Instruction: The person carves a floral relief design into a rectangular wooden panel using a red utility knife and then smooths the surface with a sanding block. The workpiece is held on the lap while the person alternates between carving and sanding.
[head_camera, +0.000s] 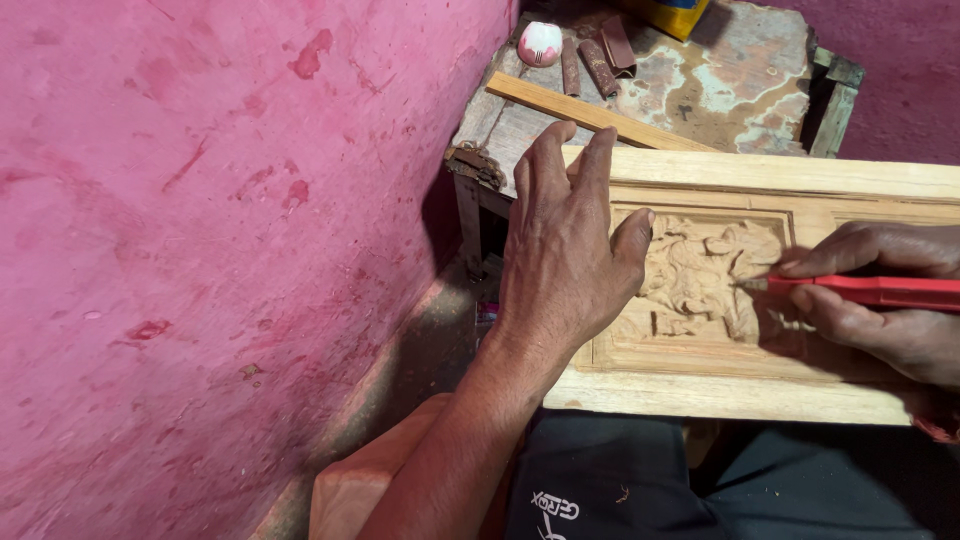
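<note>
Your left hand (565, 250) lies flat on the carved wood panel (760, 360), fingers spread. Right hand (885, 300) fingers pinch a red-handled tool (870, 290), tip on the carving (700, 280) at panel ctr.

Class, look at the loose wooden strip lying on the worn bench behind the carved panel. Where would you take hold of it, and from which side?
Grip the wooden strip near its free end by the wall, pinching its two long edges from above. It lies flat and slanted on the bench; its other end runs behind the carved panel, and the left hand sits close there, so the wall-side end looks easiest to reach.
</note>
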